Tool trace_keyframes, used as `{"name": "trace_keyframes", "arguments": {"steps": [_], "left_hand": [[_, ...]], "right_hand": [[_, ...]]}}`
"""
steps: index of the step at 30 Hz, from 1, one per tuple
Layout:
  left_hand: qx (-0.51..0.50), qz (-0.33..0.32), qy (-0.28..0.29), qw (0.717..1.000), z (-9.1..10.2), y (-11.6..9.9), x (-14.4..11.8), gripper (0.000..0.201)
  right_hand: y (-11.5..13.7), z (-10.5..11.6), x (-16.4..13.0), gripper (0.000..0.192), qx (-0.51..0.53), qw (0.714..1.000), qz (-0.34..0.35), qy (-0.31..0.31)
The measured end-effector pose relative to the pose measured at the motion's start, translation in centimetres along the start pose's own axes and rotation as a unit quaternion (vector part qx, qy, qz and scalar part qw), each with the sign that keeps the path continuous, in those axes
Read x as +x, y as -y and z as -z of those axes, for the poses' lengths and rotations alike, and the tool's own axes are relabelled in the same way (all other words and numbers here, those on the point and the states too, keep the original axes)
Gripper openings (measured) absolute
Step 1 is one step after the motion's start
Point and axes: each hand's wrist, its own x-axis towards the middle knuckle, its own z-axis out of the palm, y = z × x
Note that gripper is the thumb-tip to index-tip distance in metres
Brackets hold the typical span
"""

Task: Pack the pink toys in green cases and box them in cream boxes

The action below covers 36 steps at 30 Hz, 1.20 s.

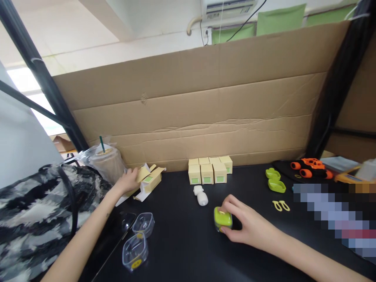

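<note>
My right hand (242, 221) grips a small rounded case with a lime-green lid (223, 217) on the black table, thumb at its near side and fingers over the top. Far to the left, my left hand (129, 181) is closed on a pale yellow cardboard box (143, 174); its fingertips are partly hidden. Beside that hand lies an opened yellow box (152, 179) with a green label and white flaps. A white earbud-case-like piece (202, 197) lies between the hands. Two transparent plastic containers (135, 250) stand nearer on the left, one with a yellow sticker.
Several small yellow boxes (206, 173) stand in rows against the cardboard wall (199, 105). To the right lie lime-green shells (276, 185), yellow loops (281, 206) and an orange toy car (313, 167). A camouflage bag (32, 219) and a wrapped drink cup (108, 164) flank the left side.
</note>
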Motion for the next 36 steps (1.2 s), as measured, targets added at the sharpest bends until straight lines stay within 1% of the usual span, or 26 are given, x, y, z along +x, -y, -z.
{"name": "trace_keyframes", "arguments": {"steps": [2, 3, 5, 7, 9, 10, 11, 12, 13, 14, 15, 16, 17, 18, 19, 20, 21, 23, 25, 27, 29, 32, 34, 35, 36], "left_hand": [[-0.009, -0.004, -0.02, 1.0, 0.9, -0.2, -0.5, 0.041], [-0.015, -0.007, -0.034, 0.999, 1.5, -0.4, -0.9, 0.048], [-0.03, -0.016, -0.075, 0.997, 3.1, -1.0, -2.1, 0.06], [-0.052, -0.033, -0.124, 0.99, 4.6, -2.1, -3.6, 0.063], [-0.09, -0.054, -0.18, 0.978, 5.7, -4.0, -5.5, 0.069], [-0.18, -0.092, -0.228, 0.952, 5.9, -5.2, -6.6, 0.071], [-0.272, -0.126, -0.257, 0.919, 6.1, -6.6, -7.7, 0.072], [-0.363, -0.15, -0.256, 0.883, 6.0, -8.0, -8.8, 0.072], [-0.456, -0.163, -0.228, 0.844, 5.8, -9.5, -9.9, 0.071], [-0.548, -0.178, -0.167, 0.8, 5.5, -11.0, -11.0, 0.071], [-0.631, -0.185, -0.105, 0.746, 5.1, -12.4, -12.0, 0.073], [-0.692, -0.178, -0.054, 0.698, 4.7, -13.7, -13.0, 0.074], [-0.731, -0.17, -0.017, 0.66, 4.2, -14.8, -13.8, 0.071], [-0.755, -0.163, 0.016, 0.635, 3.7, -15.7, -14.5, 0.07], [-0.768, -0.155, 0.038, 0.62, 3.2, -16.4, -15.0, 0.07], [-0.774, -0.147, 0.045, 0.614, 2.7, -17.0, -15.4, 0.071], [-0.775, -0.14, 0.046, 0.615, 2.2, -17.4, -15.6, 0.073], [-0.772, -0.124, 0.042, 0.622, 1.3, -17.8, -15.8, 0.076], [-0.766, -0.119, 0.043, 0.63, 0.5, -17.8, -15.9, 0.074], [-0.764, -0.127, 0.05, 0.631, -0.2, -17.7, -16.1, 0.07], [-0.767, -0.139, 0.066, 0.623, -0.6, -17.6, -16.5, 0.066], [-0.785, -0.158, 0.086, 0.593, -0.8, -17.2, -17.0, 0.059], [-0.792, -0.2, 0.08, 0.571, -1.0, -16.8, -17.1, 0.053], [-0.787, -0.234, 0.07, 0.567, -1.2, -16.5, -17.1, 0.053], [-0.773, -0.274, 0.059, 0.57, -1.4, -16.2, -17.0, 0.055]], "right_hand": [[0.1, 0.2, 0.0, 0.022, -0.014, 1.0, -0.002, 0.005], [0.2, 0.3, 0.1, 0.022, -0.028, 1.0, -0.004, 0.009], [0.4, 0.7, 0.2, 0.021, -0.064, 0.998, -0.008, 0.011], [0.5, 1.1, 0.2, 0.023, -0.097, 0.995, -0.008, 0.01], [0.4, 1.6, 0.4, 0.026, -0.115, 0.993, -0.011, 0.008], [0.2, 1.7, 0.4, 0.027, -0.119, 0.993, -0.014, 0.01], [0.0, 1.9, 0.5, 0.029, -0.122, 0.992, -0.017, 0.013], [-0.3, 2.0, 0.6, 0.03, -0.124, 0.992, -0.022, 0.018], [-0.5, 2.2, 0.6, 0.03, -0.125, 0.992, -0.027, 0.022], [-0.8, 2.3, 0.6, 0.032, -0.124, 0.991, -0.031, 0.027], [-0.9, 2.5, 0.6, 0.035, -0.12, 0.992, -0.032, 0.027], [-0.9, 2.7, 0.4, 0.041, -0.109, 0.993, -0.032, 0.025], [-0.8, 2.9, 0.3, 0.052, -0.088, 0.995, -0.031, 0.021], [-0.5, 3.0, 0.0, 0.065, -0.052, 0.998, -0.028, 0.017], [-0.1, 3.1, -0.3, 0.078, -0.001, 0.999, -0.027, 0.018], [0.4, 3.0, -0.6, 0.089, 0.062, 0.997, -0.026, 0.023], [0.9, 2.7, -0.9, 0.095, 0.131, 0.99, -0.027, 0.032], [1.9, 1.5, -1.5, 0.098, 0.252, 0.966, -0.034, 0.039], [2.5, -0.1, -1.9, 0.098, 0.314, 0.948, -0.041, 0.029], [2.8, -1.7, -2.3, 0.095, 0.335, 0.941, -0.053, 0.017], [3.0, -2.6, -2.5, 0.089, 0.336, 0.939, -0.068, 0.002], [3.2, -2.8, -2.4, 0.08, 0.333, 0.938, -0.091, -0.02], [3.3, -2.3, -2.0, 0.072, 0.351, 0.931, -0.098, -0.03], [3.3, -2.1, -1.8, 0.069, 0.367, 0.924, -0.1, -0.036], [3.3, -1.8, -1.6, 0.066, 0.387, 0.916, -0.103, -0.039]]}}
